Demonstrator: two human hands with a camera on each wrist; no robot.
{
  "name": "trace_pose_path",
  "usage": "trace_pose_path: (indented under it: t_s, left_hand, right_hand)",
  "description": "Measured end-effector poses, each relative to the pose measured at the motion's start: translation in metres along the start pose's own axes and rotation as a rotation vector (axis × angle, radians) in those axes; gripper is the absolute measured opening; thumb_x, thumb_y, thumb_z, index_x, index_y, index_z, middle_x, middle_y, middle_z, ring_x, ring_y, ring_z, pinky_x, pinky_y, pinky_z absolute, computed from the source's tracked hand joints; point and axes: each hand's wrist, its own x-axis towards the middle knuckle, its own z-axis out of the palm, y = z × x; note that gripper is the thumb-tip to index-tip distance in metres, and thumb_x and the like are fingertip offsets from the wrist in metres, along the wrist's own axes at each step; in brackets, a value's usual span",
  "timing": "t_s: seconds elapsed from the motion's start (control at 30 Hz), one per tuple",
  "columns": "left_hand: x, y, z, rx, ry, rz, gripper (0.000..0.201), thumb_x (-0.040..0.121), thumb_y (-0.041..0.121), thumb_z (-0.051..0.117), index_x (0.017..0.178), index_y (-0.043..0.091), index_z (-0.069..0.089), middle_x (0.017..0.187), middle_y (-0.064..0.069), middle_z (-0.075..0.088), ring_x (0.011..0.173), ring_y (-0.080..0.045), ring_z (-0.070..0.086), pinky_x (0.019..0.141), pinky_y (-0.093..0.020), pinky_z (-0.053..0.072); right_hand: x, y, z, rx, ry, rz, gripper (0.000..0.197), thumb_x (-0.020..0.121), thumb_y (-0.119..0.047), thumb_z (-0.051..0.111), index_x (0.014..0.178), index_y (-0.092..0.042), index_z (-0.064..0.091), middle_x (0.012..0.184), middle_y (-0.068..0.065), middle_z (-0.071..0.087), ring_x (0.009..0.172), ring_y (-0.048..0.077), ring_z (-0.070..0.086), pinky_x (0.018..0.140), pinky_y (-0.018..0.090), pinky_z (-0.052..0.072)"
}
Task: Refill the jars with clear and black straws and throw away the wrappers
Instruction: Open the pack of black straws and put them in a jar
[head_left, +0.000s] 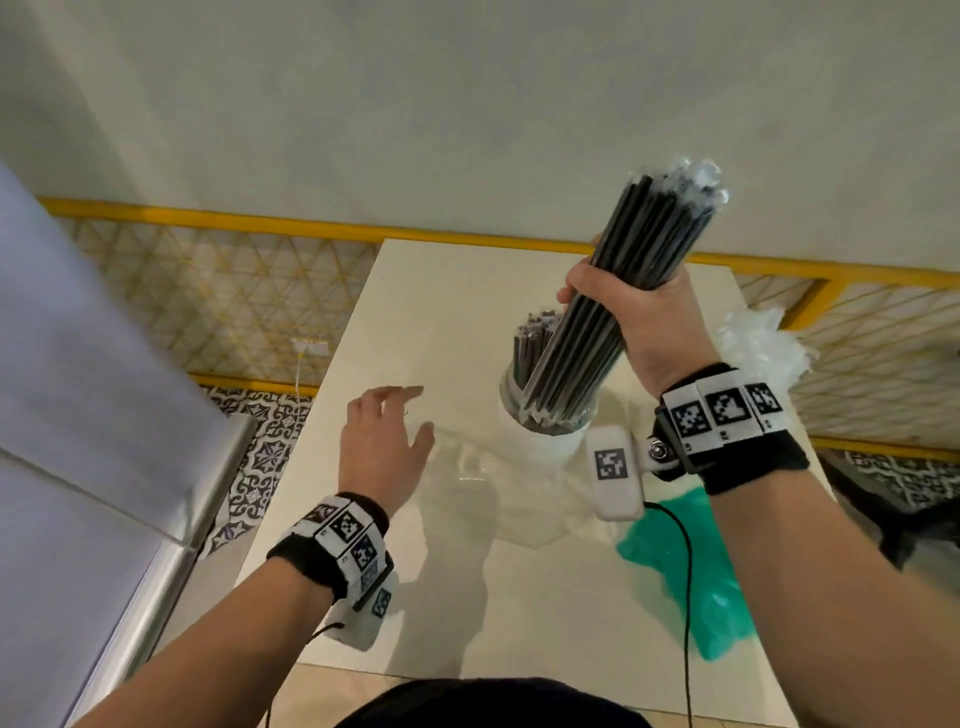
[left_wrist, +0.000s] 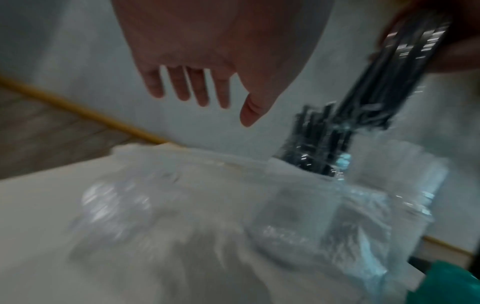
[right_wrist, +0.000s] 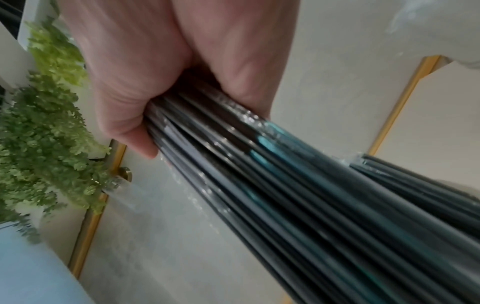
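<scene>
One wrapped black straw bundle (head_left: 618, 291) clenched in right hand (head_left: 644, 317), lower end in the jar (head_left: 540, 441). Left hand (head_left: 382, 441) relaxed, empty, left of jar. One teal bag (head_left: 685, 571), one crumpled wrapper (head_left: 758, 338) right of jar.

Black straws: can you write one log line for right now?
right hand: grips black straws | lower ends in jar | left hand: open, empty

black wristbands (head_left: 756, 457), checkered marker tags (both wrists), cables (head_left: 688, 597)

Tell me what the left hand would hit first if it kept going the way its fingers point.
Probably nothing soon: the left hand points over bare white table toward its far edge.
</scene>
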Motion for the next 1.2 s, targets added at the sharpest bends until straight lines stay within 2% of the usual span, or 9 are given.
trace_pose_path:
  t_s: [0.1,0.17,0.3,0.47,0.73,0.83,0.9,1.07,1.2]
  left_hand:
    - [0.017,0.038,0.005,0.018,-0.085,0.381,0.026,0.091,0.027,0.059,0.116,0.026,0.064,0.115,-0.003,0.055,0.11,-0.023,0.05,0.09,-0.033,0.046]
    - [0.028,0.055,0.014,0.074,-0.145,0.467,0.028,0.091,0.03,0.059,0.118,0.027,0.063,0.117,-0.004,0.053,0.111,-0.022,0.051,0.087,-0.033,0.049]
    - [0.041,0.066,0.027,0.13,-0.195,0.413,0.031,0.092,0.039,0.055,0.118,0.025,0.059,0.122,-0.002,0.051,0.116,-0.021,0.049,0.087,-0.034,0.05]
    - [0.048,0.069,0.03,0.041,-0.253,0.351,0.019,0.093,0.04,0.055,0.103,0.026,0.062,0.118,0.003,0.056,0.114,-0.017,0.049,0.09,-0.034,0.047]
    - [0.054,0.067,0.03,0.012,-0.269,0.358,0.017,0.089,0.043,0.059,0.097,0.03,0.066,0.111,0.007,0.062,0.109,-0.016,0.052,0.087,-0.036,0.048]
    - [0.053,0.068,0.029,0.06,-0.249,0.356,0.018,0.088,0.047,0.059,0.098,0.033,0.066,0.112,0.011,0.062,0.109,-0.014,0.051,0.082,-0.035,0.049]
    - [0.052,0.069,0.027,0.119,-0.232,0.359,0.018,0.088,0.049,0.058,0.098,0.037,0.066,0.113,0.015,0.062,0.11,-0.011,0.05,0.078,-0.03,0.048]
    - [0.051,0.074,0.026,0.16,-0.215,0.35,0.018,0.087,0.052,0.057,0.097,0.04,0.065,0.112,0.018,0.061,0.11,-0.009,0.048,0.07,-0.026,0.041]
    - [0.051,0.07,0.026,0.147,-0.212,0.34,0.019,0.086,0.057,0.055,0.092,0.042,0.064,0.108,0.019,0.061,0.107,-0.008,0.049,0.066,-0.026,0.038]
  right_hand:
    - [0.007,0.007,-0.001,-0.049,-0.015,0.042,0.016,0.077,-0.007,0.073,0.073,-0.022,0.066,0.073,0.005,0.067,0.075,0.028,0.068,0.084,0.056,0.055]
    - [0.013,0.011,0.0,-0.09,-0.019,0.061,0.011,0.077,-0.009,0.073,0.082,-0.011,0.063,0.075,0.006,0.067,0.074,0.024,0.069,0.083,0.055,0.057]
    - [0.023,0.015,0.002,-0.131,-0.012,0.075,0.025,0.077,-0.011,0.075,0.092,0.004,0.062,0.076,0.007,0.069,0.076,0.027,0.071,0.08,0.052,0.058]
    - [0.039,0.011,-0.001,-0.201,0.04,0.01,0.032,0.073,-0.017,0.075,0.096,0.001,0.063,0.079,0.011,0.071,0.082,0.031,0.07,0.081,0.048,0.059]
    - [0.028,0.045,0.001,-0.248,0.102,0.02,0.029,0.076,-0.022,0.077,0.095,-0.007,0.062,0.081,0.002,0.069,0.073,0.008,0.067,0.066,0.02,0.054]
    - [0.007,0.076,0.006,-0.298,0.122,0.097,0.028,0.071,-0.037,0.079,0.091,-0.036,0.059,0.096,-0.002,0.067,0.089,0.01,0.064,0.091,0.035,0.051]
    - [-0.002,0.092,0.004,-0.477,0.179,0.12,0.029,0.067,-0.051,0.075,0.09,-0.043,0.058,0.118,-0.005,0.056,0.109,0.014,0.05,0.11,0.036,0.028]
    - [-0.007,0.099,0.004,-0.799,0.204,0.12,0.064,0.066,-0.065,0.067,0.118,-0.029,0.058,0.139,-0.006,0.031,0.133,0.019,0.025,0.114,0.041,0.014]
    - [0.003,0.08,0.002,-0.798,0.211,0.063,0.085,0.066,-0.055,0.077,0.135,-0.019,0.04,0.139,0.0,0.038,0.131,0.021,0.035,0.113,0.043,0.023]
